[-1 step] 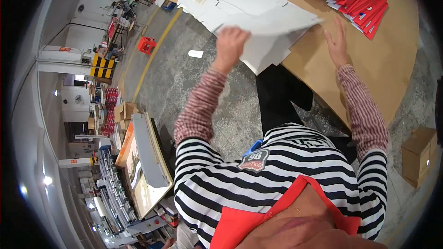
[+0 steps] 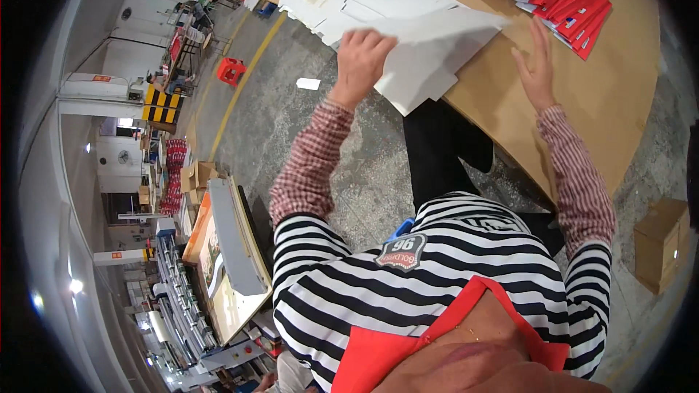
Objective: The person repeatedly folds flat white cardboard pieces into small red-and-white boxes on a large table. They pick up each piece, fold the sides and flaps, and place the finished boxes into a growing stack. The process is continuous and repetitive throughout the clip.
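My left hand [image 2: 359, 65] is over the near left edge of a white die-cut cardboard sheet [image 2: 415, 11]. Its fingers are curled, with the tips blurred and partly hidden, so whether they grip the sheet is unclear. Right of the sheet, above the brown tabletop [image 2: 582, 113], my right hand [image 2: 537, 65] holds nothing, its fingers stretched and thumb apart. The sheet lies across the table's left edge, with notched tabs and a pointed corner near my right fingers. One flap overhangs the floor in front of me.
Overlapping red printed pieces [image 2: 557, 4] cover the table's far right. A brown carton [image 2: 661, 247] stands on the floor at right. To my left are a red stool [image 2: 231, 71], a machine with rollers [image 2: 178, 284] and a grey-topped work surface [image 2: 237, 236]. A white scrap [image 2: 308, 84] lies on the floor.
My left hand has shifted slightly up in the picture. The blurred fold of the sheet looks flatter now. My right hand has risen a little, its fingers still apart.
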Motion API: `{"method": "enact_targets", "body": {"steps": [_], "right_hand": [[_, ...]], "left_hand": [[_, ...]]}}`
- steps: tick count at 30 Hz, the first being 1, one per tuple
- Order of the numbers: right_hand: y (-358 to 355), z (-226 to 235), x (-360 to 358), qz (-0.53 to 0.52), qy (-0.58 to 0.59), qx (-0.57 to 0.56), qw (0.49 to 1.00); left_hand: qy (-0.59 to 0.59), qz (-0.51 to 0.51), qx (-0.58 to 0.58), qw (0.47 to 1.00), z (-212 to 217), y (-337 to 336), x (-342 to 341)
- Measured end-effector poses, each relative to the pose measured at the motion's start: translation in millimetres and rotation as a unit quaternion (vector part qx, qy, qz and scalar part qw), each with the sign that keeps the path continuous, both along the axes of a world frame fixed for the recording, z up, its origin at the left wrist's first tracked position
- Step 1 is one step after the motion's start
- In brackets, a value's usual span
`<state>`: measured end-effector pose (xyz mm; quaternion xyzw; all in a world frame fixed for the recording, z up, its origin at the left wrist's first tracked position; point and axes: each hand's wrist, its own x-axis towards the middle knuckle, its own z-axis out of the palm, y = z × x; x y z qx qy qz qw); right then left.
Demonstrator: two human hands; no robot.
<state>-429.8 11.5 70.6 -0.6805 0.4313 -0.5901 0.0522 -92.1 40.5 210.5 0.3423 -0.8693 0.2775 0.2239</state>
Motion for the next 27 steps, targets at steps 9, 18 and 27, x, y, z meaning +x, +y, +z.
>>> {"method": "enact_targets", "body": {"steps": [9,18,27], "right_hand": [[228.8,-13.3,-141.1,0.043,0.278,0.15,0.948],[358.7,-44.0,-211.8,-0.177,0.292,0.36,0.868],[342.7,-39.3,-212.6,-0.211,0.172,0.367,0.889]], "left_hand": [[-0.026,-0.35,0.371,0.86,-60.8,139.0,-240.8],[-0.123,-0.29,0.406,0.858,-184.0,85.8,-257.6],[0.095,-0.35,0.468,0.806,-200.6,57.2,-295.2]]}}
